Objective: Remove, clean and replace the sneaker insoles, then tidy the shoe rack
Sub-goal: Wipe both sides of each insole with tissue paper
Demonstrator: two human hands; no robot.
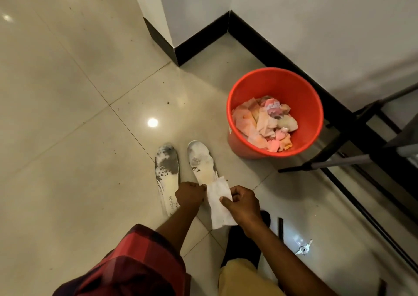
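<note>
Two worn white insoles lie side by side on the tiled floor, toes pointing away from me. The left insole (167,173) has large dark grey patches; the right insole (202,164) is paler with a yellowish stain. A white wipe (219,205) hangs over the heel end of the right insole. My left hand (189,195) pinches the wipe's upper left edge and my right hand (241,203) grips its right side. No sneakers are in view.
An orange bucket (274,83) with crumpled paper waste stands right of the insoles, near the wall's black skirting. The black metal shoe rack frame (352,137) runs along the right. A small key bunch (303,248) and a dark strip (281,228) lie on the floor. My dark-socked foot (244,243) stands below the wipe.
</note>
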